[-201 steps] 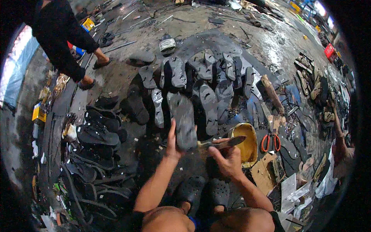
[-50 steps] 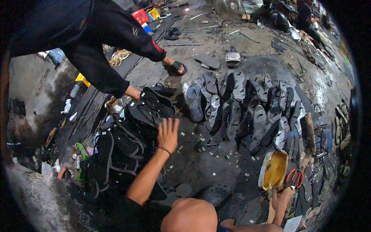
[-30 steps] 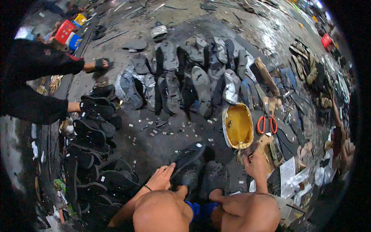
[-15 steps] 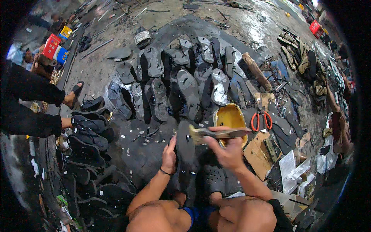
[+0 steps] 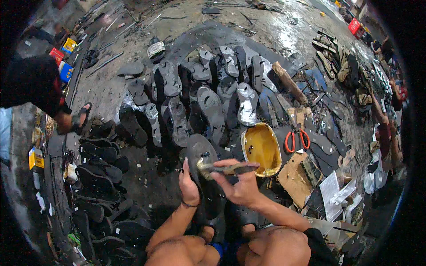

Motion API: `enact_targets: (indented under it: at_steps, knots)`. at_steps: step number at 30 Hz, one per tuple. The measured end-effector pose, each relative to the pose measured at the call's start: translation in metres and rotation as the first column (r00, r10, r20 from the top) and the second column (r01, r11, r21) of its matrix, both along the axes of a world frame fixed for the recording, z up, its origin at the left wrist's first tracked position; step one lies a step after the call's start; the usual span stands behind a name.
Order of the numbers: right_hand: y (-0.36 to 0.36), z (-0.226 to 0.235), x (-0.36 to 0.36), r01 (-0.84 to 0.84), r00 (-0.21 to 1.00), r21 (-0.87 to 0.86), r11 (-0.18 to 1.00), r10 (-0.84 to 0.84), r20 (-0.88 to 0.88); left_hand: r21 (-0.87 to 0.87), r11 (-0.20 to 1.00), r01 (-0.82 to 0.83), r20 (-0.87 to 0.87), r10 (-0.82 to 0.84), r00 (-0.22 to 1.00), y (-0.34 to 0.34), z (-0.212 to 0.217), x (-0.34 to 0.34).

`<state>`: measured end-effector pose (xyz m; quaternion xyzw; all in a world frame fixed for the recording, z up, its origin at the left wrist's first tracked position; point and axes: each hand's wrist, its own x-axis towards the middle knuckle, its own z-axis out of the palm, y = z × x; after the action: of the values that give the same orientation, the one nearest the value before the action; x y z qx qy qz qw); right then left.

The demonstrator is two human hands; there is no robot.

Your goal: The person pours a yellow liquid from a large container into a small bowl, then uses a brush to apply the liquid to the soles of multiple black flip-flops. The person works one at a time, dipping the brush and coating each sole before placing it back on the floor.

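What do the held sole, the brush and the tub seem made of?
Sole: probably foam or rubber, from its dark, mostly matte face.
Brush: perhaps wood, from its dull, brownish handle; bristle material unclear.
Tub: possibly plastic, pale-rimmed; glossy yellow inside leaves this open.

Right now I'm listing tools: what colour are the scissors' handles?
The scissors' handles are orange-red, seen best in the head view.
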<state>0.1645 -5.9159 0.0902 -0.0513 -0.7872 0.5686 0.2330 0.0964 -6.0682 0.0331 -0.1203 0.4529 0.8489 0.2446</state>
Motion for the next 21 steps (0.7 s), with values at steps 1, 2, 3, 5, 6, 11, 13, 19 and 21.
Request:
enact_targets:
  at_steps: [1,2,3,5,6,11,13,19,21]
  knots:
    - [0.0,0.0,-0.008,0.078,0.996,0.034,0.996,-0.076,-0.055,-0.046,0.998,-0.04,-0.032,0.038,0.999,0.006,0.001,0.001]
    - [0.006,0.003,-0.018,0.162,0.986,-0.041,0.986,-0.16,0.047,-0.092,0.993,-0.068,-0.049,0.063,0.997,0.015,0.001,0.007]
    - [0.013,0.01,-0.033,0.243,0.963,-0.118,0.963,-0.224,0.151,-0.146,0.984,-0.105,-0.075,0.095,0.993,0.018,0.003,0.014]
    - [0.006,-0.013,-0.029,0.356,0.922,-0.213,0.91,-0.305,0.236,-0.121,0.968,-0.22,-0.124,0.206,0.971,0.018,-0.004,0.015]
    - [-0.019,-0.009,-0.018,0.248,0.967,-0.384,0.889,-0.204,0.152,0.114,0.993,0.015,-0.062,-0.008,0.998,-0.016,-0.028,0.001]
    - [0.025,-0.007,-0.009,0.232,0.932,-0.804,0.547,0.111,0.344,0.228,0.925,0.304,0.288,-0.362,0.886,-0.048,0.002,0.029]
    - [0.033,-0.012,-0.002,0.287,0.933,-0.846,0.449,0.068,0.352,0.148,0.962,0.231,0.452,-0.274,0.849,-0.083,0.004,0.063]
    - [-0.003,0.001,-0.006,0.09,0.936,-0.578,0.811,0.129,0.327,0.259,0.94,0.223,0.293,-0.296,0.909,-0.035,0.028,0.021]
    - [-0.024,0.0,-0.002,-0.094,0.98,-0.206,0.974,0.128,0.154,0.166,0.98,0.105,0.269,-0.148,0.952,-0.02,0.032,-0.004]
